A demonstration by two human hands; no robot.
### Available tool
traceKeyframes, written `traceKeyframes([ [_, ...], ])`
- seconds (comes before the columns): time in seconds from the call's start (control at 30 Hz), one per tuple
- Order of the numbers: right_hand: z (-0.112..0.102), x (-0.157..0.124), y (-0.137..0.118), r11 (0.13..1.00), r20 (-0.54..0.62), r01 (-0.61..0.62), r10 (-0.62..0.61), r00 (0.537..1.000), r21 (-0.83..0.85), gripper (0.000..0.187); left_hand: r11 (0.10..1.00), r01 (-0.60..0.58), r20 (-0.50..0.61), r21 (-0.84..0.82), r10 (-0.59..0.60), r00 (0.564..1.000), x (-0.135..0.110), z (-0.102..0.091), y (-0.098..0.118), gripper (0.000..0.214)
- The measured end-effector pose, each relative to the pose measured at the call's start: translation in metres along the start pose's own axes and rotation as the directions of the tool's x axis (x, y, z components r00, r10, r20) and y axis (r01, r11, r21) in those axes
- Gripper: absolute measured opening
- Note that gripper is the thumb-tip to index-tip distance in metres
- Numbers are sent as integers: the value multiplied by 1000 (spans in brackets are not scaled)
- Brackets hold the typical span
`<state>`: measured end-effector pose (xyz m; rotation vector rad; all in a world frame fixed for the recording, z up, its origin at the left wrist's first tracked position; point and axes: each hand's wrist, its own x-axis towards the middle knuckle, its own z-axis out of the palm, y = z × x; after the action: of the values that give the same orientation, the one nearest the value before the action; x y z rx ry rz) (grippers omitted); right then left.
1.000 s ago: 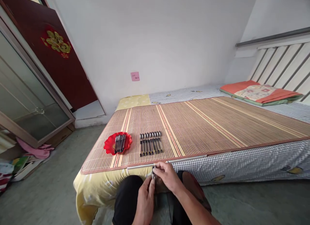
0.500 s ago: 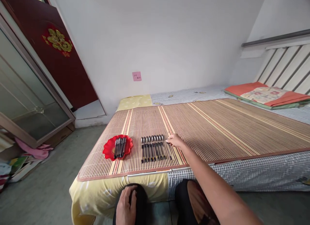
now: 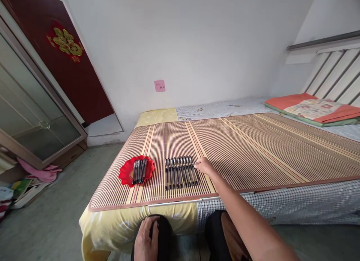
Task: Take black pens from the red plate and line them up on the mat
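STEP: judged laying pens side by side | right hand (image 3: 204, 165) at 3 o'clock end of pen row (image 3: 180, 172) on bamboo mat (image 3: 253, 148), fingers loosely curled, touching last pen, grip unclear | left hand (image 3: 145, 240) flat on knee, empty | red dish (image 3: 136, 171) holding more pens at 9 o'clock | NEXT: likely needs reach to dish.

A bamboo mat (image 3: 253, 148) covers most of the bed (image 3: 135, 227), and everything else sits in relation to it. On the mat's near left part rests a red dish (image 3: 125, 175). Beyond the mat's far right corner lies an orange folded quilt (image 3: 315, 109), against a slatted headboard (image 3: 332, 73). On the white wall past the mat's far edge hangs a pink note (image 3: 159, 85). To the mat's left stand a dark red door (image 3: 64, 62) with a gold ornament (image 3: 66, 44) and a glass cabinet (image 3: 30, 114), with pink cloth (image 3: 42, 173) on the floor below.
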<state>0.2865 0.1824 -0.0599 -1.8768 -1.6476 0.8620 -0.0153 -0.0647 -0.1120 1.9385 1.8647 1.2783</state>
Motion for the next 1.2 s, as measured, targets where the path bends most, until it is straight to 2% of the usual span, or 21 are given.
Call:
traceKeyframes([
  [0.07,-1,-9,1,999,-18,21,-21,1000,-29,3,1000,8,1,-6,-8,1000,1,0,1,29],
  [0.23,0,-41,5,994,-64,50,-56,996,-95,17,1000,17,5,-9,-17,1000,2,0,3,30],
  [0.43,3,-70,7,986,-81,46,-60,995,-163,20,1000,6,-13,2,-6,1000,2,-1,2,29],
  [0.77,4,-75,-1,970,-95,11,-35,995,-244,28,1000,11,-6,14,-11,1000,4,-1,3,28],
  [1.2,6,-77,-1,973,-82,49,-70,994,-225,24,999,31,21,21,-32,999,2,-1,2,26],
])
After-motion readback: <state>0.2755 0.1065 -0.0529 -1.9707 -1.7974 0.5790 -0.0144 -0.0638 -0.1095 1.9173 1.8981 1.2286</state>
